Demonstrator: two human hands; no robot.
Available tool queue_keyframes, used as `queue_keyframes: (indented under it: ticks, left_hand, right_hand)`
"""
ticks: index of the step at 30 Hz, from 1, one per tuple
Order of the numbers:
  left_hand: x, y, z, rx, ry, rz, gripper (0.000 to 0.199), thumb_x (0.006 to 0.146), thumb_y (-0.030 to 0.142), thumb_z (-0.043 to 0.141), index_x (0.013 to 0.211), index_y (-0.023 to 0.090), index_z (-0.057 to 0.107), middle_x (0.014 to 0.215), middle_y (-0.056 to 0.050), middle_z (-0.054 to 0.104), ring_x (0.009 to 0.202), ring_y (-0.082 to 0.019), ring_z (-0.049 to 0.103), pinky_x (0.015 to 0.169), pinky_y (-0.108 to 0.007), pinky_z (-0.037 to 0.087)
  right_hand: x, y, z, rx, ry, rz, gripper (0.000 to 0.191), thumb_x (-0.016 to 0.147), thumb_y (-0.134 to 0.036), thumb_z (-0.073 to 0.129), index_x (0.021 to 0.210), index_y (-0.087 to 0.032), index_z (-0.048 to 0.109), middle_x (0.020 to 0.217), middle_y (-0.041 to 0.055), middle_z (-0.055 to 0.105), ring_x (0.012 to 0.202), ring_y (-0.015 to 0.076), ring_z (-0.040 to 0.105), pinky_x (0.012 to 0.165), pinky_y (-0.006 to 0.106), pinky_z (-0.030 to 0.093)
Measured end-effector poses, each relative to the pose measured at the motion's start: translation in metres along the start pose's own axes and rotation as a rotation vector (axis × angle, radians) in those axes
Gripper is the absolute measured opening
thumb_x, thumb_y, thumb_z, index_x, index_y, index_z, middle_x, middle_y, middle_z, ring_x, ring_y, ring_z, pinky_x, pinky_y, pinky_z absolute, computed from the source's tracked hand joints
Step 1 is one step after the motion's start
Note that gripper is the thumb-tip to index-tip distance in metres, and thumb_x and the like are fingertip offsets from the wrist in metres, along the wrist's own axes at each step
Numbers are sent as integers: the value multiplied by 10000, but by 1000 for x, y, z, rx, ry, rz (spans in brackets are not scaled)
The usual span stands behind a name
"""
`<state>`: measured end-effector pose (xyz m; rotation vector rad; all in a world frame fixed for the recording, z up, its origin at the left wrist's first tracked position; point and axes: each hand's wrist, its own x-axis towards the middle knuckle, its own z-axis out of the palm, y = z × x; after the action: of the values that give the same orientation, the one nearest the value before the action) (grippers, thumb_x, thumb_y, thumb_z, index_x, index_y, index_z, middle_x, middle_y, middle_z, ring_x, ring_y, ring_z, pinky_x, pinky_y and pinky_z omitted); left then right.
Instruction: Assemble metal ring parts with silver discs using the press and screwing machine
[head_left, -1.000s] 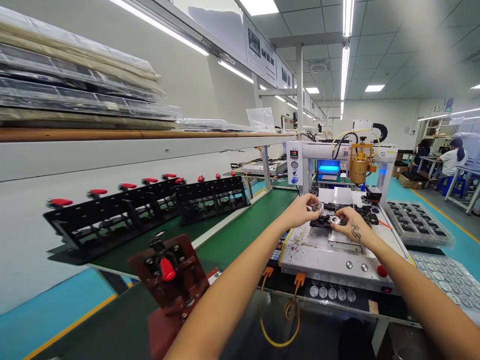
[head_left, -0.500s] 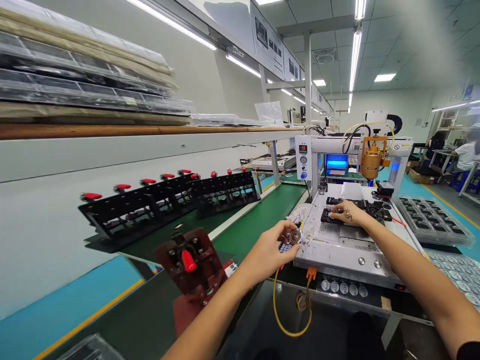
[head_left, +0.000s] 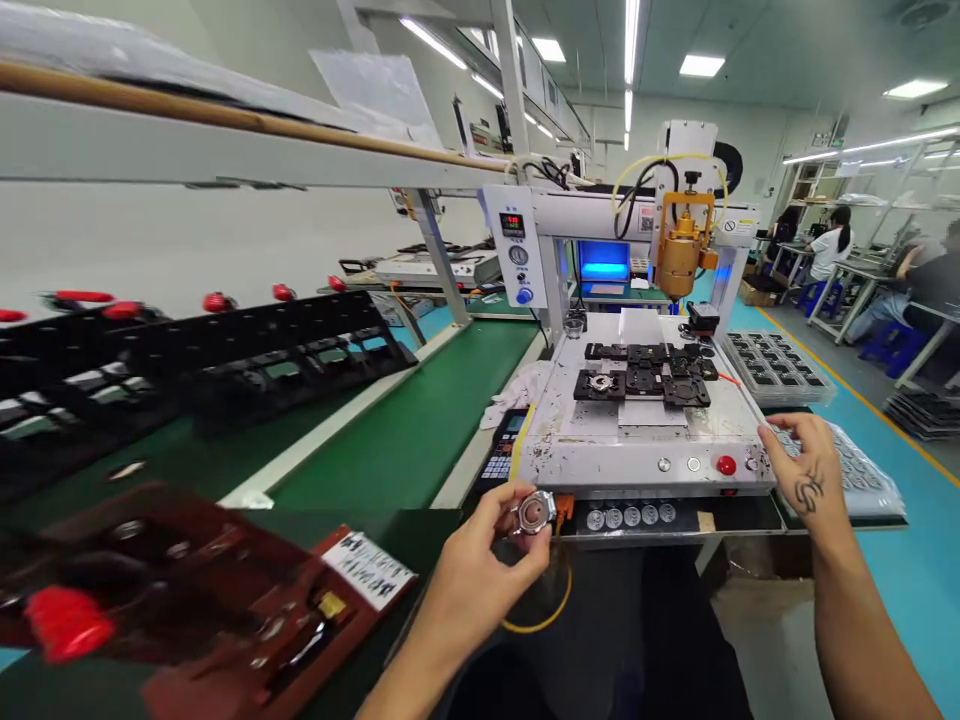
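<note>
My left hand (head_left: 491, 550) pinches a round metal watch-case-like part (head_left: 535, 512) between thumb and fingers, in front of the machine's left front corner. My right hand (head_left: 806, 470) is at the right front corner of the white machine (head_left: 577, 460), fingers bent by its edge near the buttons; whether it grips anything is hidden. On the machine bed lies a black fixture (head_left: 645, 375), with a similar silvery round part (head_left: 601, 382) in its left front block. A gold-coloured dispensing head (head_left: 681, 262) hangs above the bed, touching nothing.
A dark red clamp jig (head_left: 225, 600) with a red handle stands at the lower left. Black racks (head_left: 277, 345) line the left side beside a green belt (head_left: 450, 400). A tray of black parts (head_left: 776, 362) lies right. Seated people are in the right background.
My right hand has left the fixture and moved to the machine's right front corner, uncovering the silvery part. My left hand still holds its round part. The view has turned right.
</note>
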<state>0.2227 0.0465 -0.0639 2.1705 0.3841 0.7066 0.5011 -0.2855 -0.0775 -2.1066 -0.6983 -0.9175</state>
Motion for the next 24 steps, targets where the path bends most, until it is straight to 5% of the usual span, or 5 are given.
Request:
queue_keyframes:
  ticks: [4, 8, 12, 15, 24]
  left_hand:
    - [-3, -8, 52, -123, -271, 14, 324, 843, 340, 692, 1134, 222, 611, 938, -20, 744, 811, -191, 724, 775, -321, 599]
    - [2, -21, 115, -122, -522, 158, 380, 808, 250, 764, 1161, 226, 626, 1244, -80, 750, 1132, -259, 721, 1012, -400, 564]
    - [2, -45, 157, -35, -559, 273, 386, 733, 117, 800, 1059, 212, 618, 1469, -142, 651, 1406, -356, 588, 1193, -518, 465]
    - [-6, -58, 165, -7, -566, 336, 412, 732, 90, 792, 1081, 201, 604, 1570, -174, 570, 1517, -367, 484, 1283, -569, 365]
    - [-33, -63, 158, 43, -536, 392, 405, 825, 160, 763, 1175, 203, 565, 1578, -152, 571, 1594, -363, 371, 1336, -624, 256]
  right_hand:
    - [-50, 35, -11, -84, 0, 90, 527, 962, -709, 650, 982, -183, 663, 978, 104, 639, 981, 305, 584, 921, 472, 449]
    - [-76, 12, 6, 30, 16, 65, 317, 1009, -494, 708, 998, -192, 613, 974, 97, 616, 963, 284, 569, 923, 464, 452]
    - [-107, -29, 24, 276, -374, -105, 138, 1079, -288, 594, 973, -229, 658, 973, 73, 683, 932, 241, 640, 860, 392, 531]
    - [-124, -42, 38, 335, -541, -151, 145, 1095, -231, 545, 1112, -238, 688, 1094, 74, 722, 1027, 233, 676, 929, 384, 569]
    - [-137, -32, 67, 282, -662, -186, 252, 1075, -272, 604, 1291, -215, 722, 1163, 142, 663, 1072, 308, 628, 952, 491, 559]
